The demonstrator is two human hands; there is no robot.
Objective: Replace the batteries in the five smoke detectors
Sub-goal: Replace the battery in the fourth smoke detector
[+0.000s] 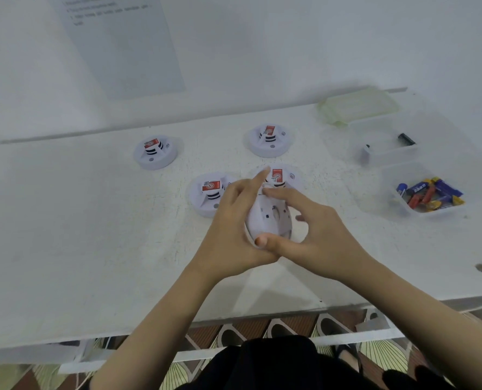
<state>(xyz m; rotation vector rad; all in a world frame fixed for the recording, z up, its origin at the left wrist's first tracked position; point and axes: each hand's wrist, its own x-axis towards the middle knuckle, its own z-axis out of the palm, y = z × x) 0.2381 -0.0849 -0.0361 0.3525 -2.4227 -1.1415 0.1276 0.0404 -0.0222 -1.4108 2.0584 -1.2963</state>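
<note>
Seemingly mid-job, a person at a white table (65,220) lifts one smoke detector (268,218) clear of the surface and tips it on edge, its underside turned toward the camera. The left hand (231,223) cups the unit's left side with fingers curled behind it and the forefinger raised. The right hand (318,226) clamps the opposite side, thumb laid across the lower rim and forefinger on the upper edge. Both hands hold the same unit.

Four more sit label-up on the table: the far-left detector (155,152), the far-right detector (269,139), the near-left detector (210,195) and the near-right detector (280,177), the last partly hidden behind the raised hands. To the right, a clear tub of mixed batteries (428,192) stands near a second clear tub (386,147) holding a couple of dark cells, with a green lid (358,108) beyond.

The casing looks like thin moulded plastic — probably light, rigid and rather slick, so it should need little force. The outer rim seems the safest hold, with two hands opposed for twisting base from body. Any clips or battery contacts inside are likely delicate; whether the cover is loosened cannot be told from this view.
</note>
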